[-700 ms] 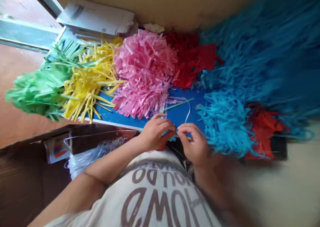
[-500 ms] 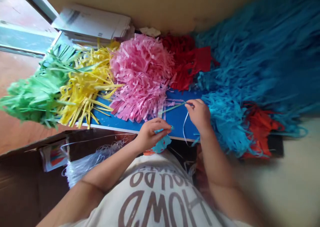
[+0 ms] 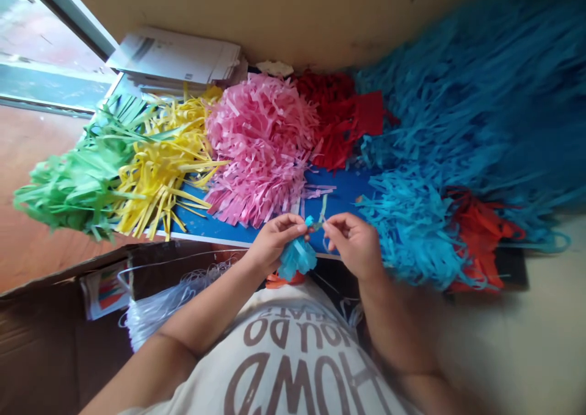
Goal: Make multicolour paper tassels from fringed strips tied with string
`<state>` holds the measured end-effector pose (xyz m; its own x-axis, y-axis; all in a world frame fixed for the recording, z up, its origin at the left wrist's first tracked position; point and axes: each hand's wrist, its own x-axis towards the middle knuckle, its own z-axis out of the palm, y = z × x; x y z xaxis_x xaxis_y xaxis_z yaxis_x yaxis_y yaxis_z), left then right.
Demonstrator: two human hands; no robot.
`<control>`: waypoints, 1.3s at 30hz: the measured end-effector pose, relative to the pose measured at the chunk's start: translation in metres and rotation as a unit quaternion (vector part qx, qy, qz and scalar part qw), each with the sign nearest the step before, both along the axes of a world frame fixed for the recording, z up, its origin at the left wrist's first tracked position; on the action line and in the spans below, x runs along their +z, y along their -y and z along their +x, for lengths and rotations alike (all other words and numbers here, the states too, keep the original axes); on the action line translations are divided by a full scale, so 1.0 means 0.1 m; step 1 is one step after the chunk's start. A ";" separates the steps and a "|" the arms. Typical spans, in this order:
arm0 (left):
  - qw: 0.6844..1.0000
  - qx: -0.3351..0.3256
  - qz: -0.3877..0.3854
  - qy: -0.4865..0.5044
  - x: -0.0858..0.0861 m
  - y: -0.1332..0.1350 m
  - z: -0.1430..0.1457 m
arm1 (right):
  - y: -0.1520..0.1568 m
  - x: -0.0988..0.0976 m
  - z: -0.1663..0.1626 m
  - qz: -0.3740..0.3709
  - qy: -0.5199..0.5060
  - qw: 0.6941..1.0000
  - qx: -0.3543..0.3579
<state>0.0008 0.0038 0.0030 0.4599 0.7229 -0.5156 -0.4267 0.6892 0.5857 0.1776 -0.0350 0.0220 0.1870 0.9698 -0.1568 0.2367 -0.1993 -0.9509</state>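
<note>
Just above the shirt, my left hand (image 3: pixel 276 239) pinches the gathered top of a light blue paper tassel (image 3: pixel 297 259), whose fringe hangs below the fingers. Close on its right, my right hand (image 3: pixel 356 243) has thumb and forefinger closed on a thin pale green strip (image 3: pixel 324 209) beside the tassel's top. Part of the strip sticks up past the fingertips; whether it goes around the tassel I cannot tell. An orange paper piece (image 3: pixel 284 280) peeks out under the blue fringe.
On the blue table (image 3: pixel 315 207) lie heaps of green (image 3: pixel 73 183), yellow (image 3: pixel 160 171), pink (image 3: pixel 260 134), red (image 3: pixel 336 116) and blue (image 3: pixel 421 213) paper fringe. White string (image 3: pixel 167 308) hangs at a cardboard box (image 3: pixel 41 335). Stacked papers (image 3: pixel 178 55) stand behind.
My right hand has come down and left with the strip, close to my left hand. My left hand still holds the blue tassel, now nearly upright. The view has shifted slightly.
</note>
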 end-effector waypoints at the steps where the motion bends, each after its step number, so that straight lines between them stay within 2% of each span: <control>1: 1.000 -0.003 0.005 -0.004 0.01 0.01 0.01 | 0.06 0.02 -0.06 0.001 -0.002 1.000 0.001; 4: 1.000 -0.012 0.018 -0.015 0.02 0.04 0.05 | 0.13 -0.02 -0.12 0.009 0.021 1.000 -0.009; 8: 0.999 0.010 0.035 -0.021 -0.01 0.07 0.09 | 0.08 -0.10 -0.02 0.039 0.092 0.994 -0.039; 12: 0.997 0.010 0.062 -0.043 -0.06 0.08 0.08 | 0.12 -0.12 0.05 0.059 0.076 0.994 -0.055; 14: 0.985 0.002 0.142 -0.096 -0.12 0.05 0.03 | 0.16 -0.13 0.07 0.062 0.084 0.992 -0.068; 15: 0.966 -0.014 0.215 -0.143 -0.16 0.03 0.01 | 0.18 -0.14 0.08 0.058 0.084 0.992 -0.075; 16: 0.929 -0.043 0.307 -0.201 -0.20 0.00 -0.02 | 0.19 -0.15 0.09 0.053 0.080 0.992 -0.080; 17: 0.872 -0.086 0.405 -0.263 -0.25 -0.02 -0.05 | 0.20 -0.16 0.09 0.047 0.073 0.993 -0.084; 19: 0.714 -0.204 0.569 -0.354 -0.36 -0.08 -0.09 | 0.20 -0.19 0.09 0.044 0.057 0.994 -0.084; 20: 0.636 -0.261 0.617 -0.382 -0.41 -0.09 -0.10 | 0.19 -0.21 0.09 0.047 0.051 0.994 -0.081; 21: 0.575 -0.305 0.645 -0.400 -0.45 -0.10 -0.11 | 0.18 -0.22 0.08 0.052 0.047 0.995 -0.076; 22: 0.533 -0.335 0.659 -0.412 -0.48 -0.11 -0.11 | 0.16 -0.23 0.07 0.056 0.042 0.995 -0.070; 23: 0.512 -0.350 0.664 -0.417 -0.48 -0.10 -0.13 | 0.15 -0.23 0.06 0.058 0.038 0.995 -0.066; 24: 0.513 -0.349 0.664 -0.417 -0.46 -0.09 -0.15 | 0.13 -0.24 0.05 0.060 0.033 0.996 -0.063; 25: 0.535 -0.335 0.659 -0.409 -0.41 -0.08 -0.19 | 0.12 -0.25 0.05 0.061 0.029 0.996 -0.059; 26: 0.573 -0.313 0.649 -0.390 -0.35 -0.05 -0.26 | 0.11 -0.26 0.04 0.062 0.026 0.996 -0.056; 28: 0.668 -0.267 0.607 -0.338 -0.20 0.01 -0.51 | 0.11 -0.29 0.05 0.061 0.023 0.997 -0.052; 29: 0.710 -0.266 0.574 -0.309 -0.12 0.06 -0.69 | 0.13 -0.31 0.07 0.059 0.022 0.997 -0.049; 30: 0.739 -0.279 0.542 -0.288 -0.06 0.11 -0.89 | 0.15 -0.33 0.09 0.054 0.022 0.997 -0.046; 31: 0.750 -0.337 0.503 -0.266 0.00 0.17 -1.12 | 0.17 -0.35 0.11 0.045 0.023 0.998 -0.041; 32: 0.740 -0.410 0.465 -0.261 0.04 0.23 -1.35 | 0.19 -0.36 0.13 0.032 0.026 0.999 -0.033; 33: 0.720 -0.441 0.440 -0.307 0.08 0.28 -1.56 | 0.21 -0.38 0.15 0.015 0.029 0.999 -0.023; 35: 0.688 -0.403 0.409 -0.443 0.15 0.38 -1.85 | 0.25 -0.39 0.12 -0.015 0.030 0.999 0.004; 37: 0.671 -0.339 0.404 -0.521 0.24 0.42 -1.90 | 0.27 -0.37 0.00 -0.032 0.005 0.999 0.037; 39: 0.700 -0.273 0.406 -0.520 0.31 0.41 -1.70 | 0.29 -0.32 -0.17 -0.035 -0.043 0.996 0.072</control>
